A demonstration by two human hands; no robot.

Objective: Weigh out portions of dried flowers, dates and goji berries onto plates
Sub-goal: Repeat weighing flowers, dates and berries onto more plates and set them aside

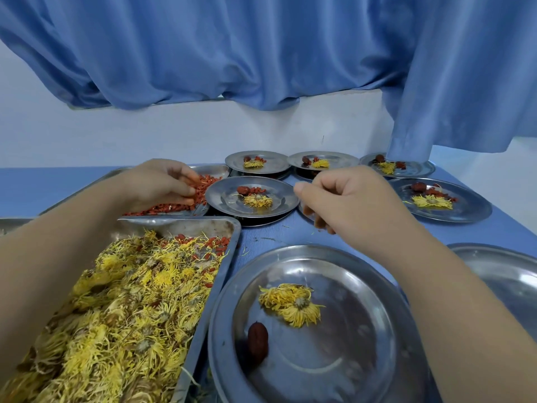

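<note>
At the left we see a steel tray (189, 225) heaped with dried flowers (116, 301), yellow, stringy and light. Behind it the left hand (157, 181) reaches into a second tray (215, 169), fingers curled around a pinch of goji berries (174, 206), which are small, red and wrinkled. In the middle, the near plate (363, 359), round and shiny metal, holds only one flower (290, 303) and one dark oval date (257, 340); we judge the berries are not yet added. The right hand (343, 199) hovers beyond it, fingers bent downward; whether it holds something we cannot tell. Five filled plates (476, 205) further back carry all three. A bare plate (508, 280) waits at the far right.
</note>
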